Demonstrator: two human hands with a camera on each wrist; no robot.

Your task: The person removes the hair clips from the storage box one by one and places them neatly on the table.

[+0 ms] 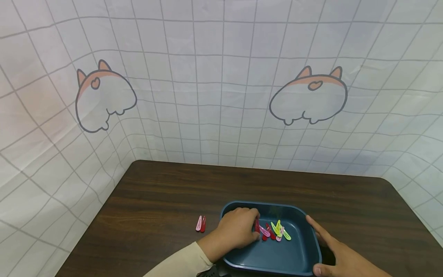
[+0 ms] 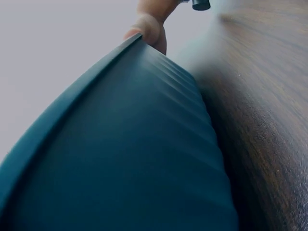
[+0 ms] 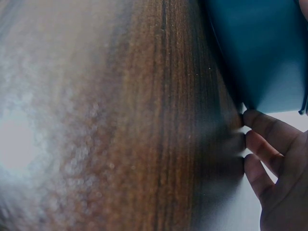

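A dark blue tray (image 1: 263,206) sits at the table's near edge with several hair clips (image 1: 278,231) in red, pink and green on its floor. My left hand (image 1: 254,229) reaches in over the left rim, and its curled fingers pinch a dark red clip (image 1: 257,225). My right hand (image 1: 332,246) lies against the right rim, index finger along the wall and thumb on the near corner. The left wrist view shows the tray's outer wall (image 2: 134,144) and one fingertip (image 2: 151,30) at its rim. In the right wrist view, fingertips (image 3: 264,130) rest on the table beside the tray (image 3: 260,48).
A pink and a red clip (image 1: 200,224) lie on the dark wooden table (image 1: 155,200) left of the tray. A white gridded cloth with cartoon prints (image 1: 221,96) walls in the back and both sides.
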